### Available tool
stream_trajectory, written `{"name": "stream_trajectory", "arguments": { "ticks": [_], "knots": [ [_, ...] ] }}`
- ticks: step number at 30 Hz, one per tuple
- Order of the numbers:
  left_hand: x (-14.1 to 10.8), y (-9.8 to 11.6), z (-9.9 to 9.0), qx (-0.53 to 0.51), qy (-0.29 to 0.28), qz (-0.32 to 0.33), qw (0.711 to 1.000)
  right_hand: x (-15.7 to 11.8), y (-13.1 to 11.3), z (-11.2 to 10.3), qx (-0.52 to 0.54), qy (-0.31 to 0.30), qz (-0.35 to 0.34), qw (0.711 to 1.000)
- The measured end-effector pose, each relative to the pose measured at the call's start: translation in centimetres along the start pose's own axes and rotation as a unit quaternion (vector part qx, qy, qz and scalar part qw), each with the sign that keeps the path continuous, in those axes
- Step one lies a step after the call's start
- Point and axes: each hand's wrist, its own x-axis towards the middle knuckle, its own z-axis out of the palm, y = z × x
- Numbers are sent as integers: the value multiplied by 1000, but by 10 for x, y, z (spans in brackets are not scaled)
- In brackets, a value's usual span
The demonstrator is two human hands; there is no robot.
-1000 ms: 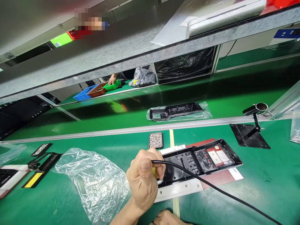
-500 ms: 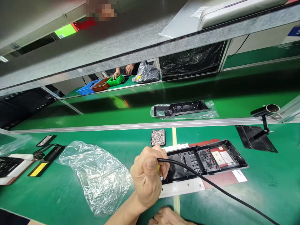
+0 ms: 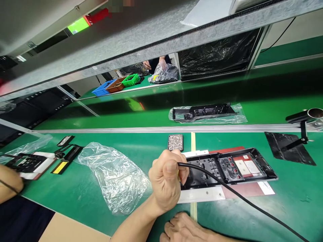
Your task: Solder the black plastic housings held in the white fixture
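In the middle, my left hand (image 3: 166, 179) is closed round a corded tool, of which only a bit of yellow shows. Its black cable (image 3: 242, 195) leaves past my thumb and runs down to the lower right. The hand covers the near left end of a long black plastic housing (image 3: 205, 173), which lies open side up on a white and red fixture (image 3: 202, 195). Below, close to the table's front, my right hand (image 3: 181, 227) has its fingers curled; whether anything is inside them is hidden.
A crumpled clear bag (image 3: 116, 181) lies left. Behind my hand is a small tray (image 3: 175, 142) of tiny parts. A black stand with a tube (image 3: 301, 117) stands right. Another housing (image 3: 209, 112) lies on plastic behind. A co-worker's arm (image 3: 10, 183) is far left.
The view has shifted, with the table things slightly further right. A co-worker's arm now shows at far left. Across the bench, another person's hand has moved from the bins onto the bag.
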Motion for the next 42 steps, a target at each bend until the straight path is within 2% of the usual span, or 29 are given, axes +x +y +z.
{"name": "stream_trajectory", "arguments": {
  "ticks": [4, 7, 10, 13, 19, 23, 25, 28, 32, 35, 38, 42],
  "knots": [
    [0, 1, 0, -5, 1, -5, 1000, 12, -1, -25, -23, -21, -11, 999],
    [0, 1, 0, -4, 5, -9, 1000, 13, -1, -30, -29, -30, -18, 999],
    [0, 0, 1, -4, 2, -7, 1000, 11, -1, -25, -44, -17, -1, 999],
    [1, -1, 0, -2, 0, -2, 1000, 12, 2, -15, -40, -16, -18, 999],
    [2, -1, -1, -2, -4, 1, 1000, 9, 8, 7, -39, -50, -45, 997],
    [0, -1, 0, -2, -5, 2, 1000, 2, 10, 6, -38, -21, -57, 997],
    [-2, -3, 1, -1, -6, 0, 1000, -2, 14, -6, -46, 26, -59, 997],
    [-5, -5, 1, 1, -8, 0, 1000, -13, 27, -39, -71, 108, -21, 991],
    [-4, -4, 1, 5, -5, 3, 1000, -39, 55, -92, -99, 158, 131, 974],
    [-1, 3, 0, 8, -7, 9, 1000, -56, 77, -125, -117, 199, 284, 931],
    [-2, 11, -3, 2, -7, -2, 1000, -60, 90, -145, -136, 170, 342, 914],
    [-6, 21, -9, -5, 12, -20, 1000, -52, 85, -147, -176, 108, 336, 919]
  ]
}}
